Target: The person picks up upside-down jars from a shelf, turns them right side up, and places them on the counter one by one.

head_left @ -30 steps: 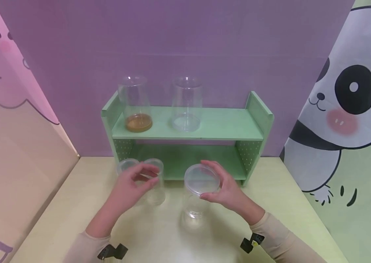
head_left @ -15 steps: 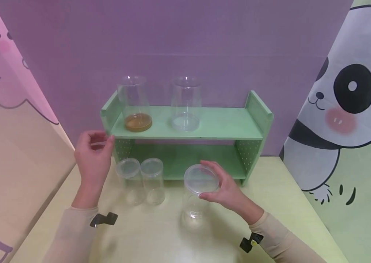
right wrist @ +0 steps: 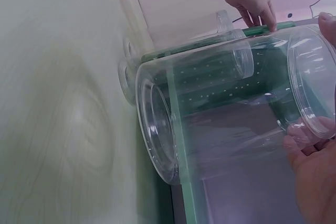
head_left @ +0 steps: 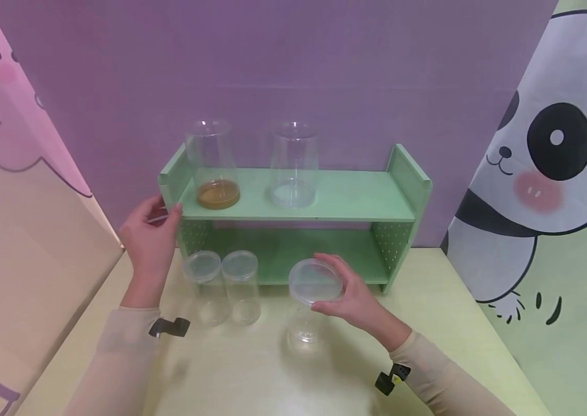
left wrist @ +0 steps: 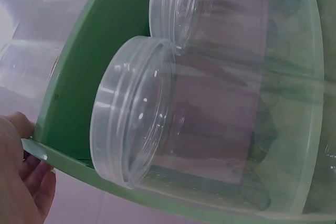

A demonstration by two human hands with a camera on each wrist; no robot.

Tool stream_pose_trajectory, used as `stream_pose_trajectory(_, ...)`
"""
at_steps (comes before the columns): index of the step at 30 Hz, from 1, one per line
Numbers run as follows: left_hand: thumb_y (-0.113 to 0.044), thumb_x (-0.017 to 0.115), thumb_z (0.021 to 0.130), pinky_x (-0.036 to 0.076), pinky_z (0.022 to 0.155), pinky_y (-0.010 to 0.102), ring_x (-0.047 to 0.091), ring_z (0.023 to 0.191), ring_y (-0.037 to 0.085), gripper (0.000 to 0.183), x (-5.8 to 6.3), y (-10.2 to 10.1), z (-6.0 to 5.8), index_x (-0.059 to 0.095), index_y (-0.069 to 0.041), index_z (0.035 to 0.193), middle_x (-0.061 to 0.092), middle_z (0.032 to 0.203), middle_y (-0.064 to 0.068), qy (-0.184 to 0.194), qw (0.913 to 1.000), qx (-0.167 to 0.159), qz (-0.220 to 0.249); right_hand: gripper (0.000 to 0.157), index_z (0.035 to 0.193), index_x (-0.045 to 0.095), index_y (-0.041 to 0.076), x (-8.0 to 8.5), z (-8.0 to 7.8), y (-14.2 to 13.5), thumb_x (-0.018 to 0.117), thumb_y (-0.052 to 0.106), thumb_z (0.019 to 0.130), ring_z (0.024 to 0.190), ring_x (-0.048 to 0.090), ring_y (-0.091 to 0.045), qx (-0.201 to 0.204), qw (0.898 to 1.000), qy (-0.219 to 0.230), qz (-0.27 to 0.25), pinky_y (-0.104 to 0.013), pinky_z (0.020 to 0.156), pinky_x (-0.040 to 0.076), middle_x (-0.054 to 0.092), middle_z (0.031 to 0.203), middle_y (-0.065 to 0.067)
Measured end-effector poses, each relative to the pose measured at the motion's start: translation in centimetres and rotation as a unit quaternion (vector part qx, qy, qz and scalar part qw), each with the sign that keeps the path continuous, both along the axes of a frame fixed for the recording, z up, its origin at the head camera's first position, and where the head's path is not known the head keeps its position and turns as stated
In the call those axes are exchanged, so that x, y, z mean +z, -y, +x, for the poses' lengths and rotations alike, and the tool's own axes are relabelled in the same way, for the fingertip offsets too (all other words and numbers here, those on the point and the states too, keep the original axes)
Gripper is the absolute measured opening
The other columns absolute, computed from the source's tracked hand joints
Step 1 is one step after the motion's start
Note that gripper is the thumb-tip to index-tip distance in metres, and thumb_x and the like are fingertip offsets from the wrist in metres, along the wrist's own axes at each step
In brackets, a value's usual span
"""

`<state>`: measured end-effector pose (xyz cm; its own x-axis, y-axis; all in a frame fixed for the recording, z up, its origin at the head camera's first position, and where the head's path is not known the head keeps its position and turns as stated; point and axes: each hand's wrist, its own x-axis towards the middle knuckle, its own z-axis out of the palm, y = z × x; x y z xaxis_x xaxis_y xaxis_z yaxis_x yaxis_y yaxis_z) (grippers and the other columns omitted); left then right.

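My left hand (head_left: 149,238) grips the left side panel of a small green two-tier shelf (head_left: 293,218). In the left wrist view the thumb and fingers (left wrist: 44,182) lie on either side of the panel's edge. My right hand (head_left: 348,297) holds a wide clear plastic jar (head_left: 305,326) round its lidded top. That jar stands upright on the table, in front of the shelf. Two slimmer lidded clear jars (head_left: 212,300) stand side by side before the shelf's left half. In the right wrist view the fingers (right wrist: 299,153) curl round the jar's rim.
On the upper shelf stand two tall clear containers, one with a brown base (head_left: 218,195) and one with a clear base (head_left: 294,193). A purple wall (head_left: 304,63) rises behind. Patterned side walls flank the light wooden table (head_left: 231,375).
My left hand has left the two slim jars, moved left and up, and taken hold of the shelf's left side panel. The right hand stays on the wide jar, nearly still.
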<state>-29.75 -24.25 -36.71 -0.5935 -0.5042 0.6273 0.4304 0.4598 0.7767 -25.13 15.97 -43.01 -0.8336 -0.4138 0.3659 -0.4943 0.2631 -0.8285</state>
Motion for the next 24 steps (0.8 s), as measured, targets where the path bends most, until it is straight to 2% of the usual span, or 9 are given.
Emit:
stream_pose_trajectory(6,-0.016,0.086,0.098,0.060,0.072,0.009,0.072,0.083,-0.003,0.028,-0.2,-0.1,-0.1,0.084,-0.007,0.124,0.080,0.106,0.012,0.005,0.9998,-0.003,0.020,0.096,0.163,0.052,0.018,-0.3,-0.4,0.4,0.100,0.017,0.079,0.130,0.057,-0.037,-0.012,1.000,0.013,0.002,-0.054,0.103,0.055,0.058,0.155,-0.006)
stream_pose_trajectory(13,-0.013,0.086,0.097,0.057,0.071,0.007,0.070,0.082,-0.004,0.024,-0.6,-0.3,-0.3,0.085,-0.004,0.119,0.080,0.102,0.015,-0.020,0.9997,0.008,0.013,0.099,0.162,0.053,0.019,-1.5,-1.0,1.9,0.102,0.016,0.077,0.128,0.058,-0.035,-0.036,0.999,0.024,-0.007,-0.052,0.102,0.056,0.059,0.150,-0.003)
stream_pose_trajectory(24,-0.012,0.086,0.097,0.058,0.074,0.008,0.069,0.087,0.000,0.021,-0.9,-0.4,-0.4,0.086,-0.003,0.116,0.080,0.102,0.013,-0.028,0.9994,0.008,0.019,0.100,0.160,0.054,0.014,-3.0,-1.9,5.2,0.105,0.019,0.074,0.130,0.059,-0.031,-0.045,0.999,-0.006,-0.012,-0.056,0.106,0.054,0.060,0.147,-0.003)
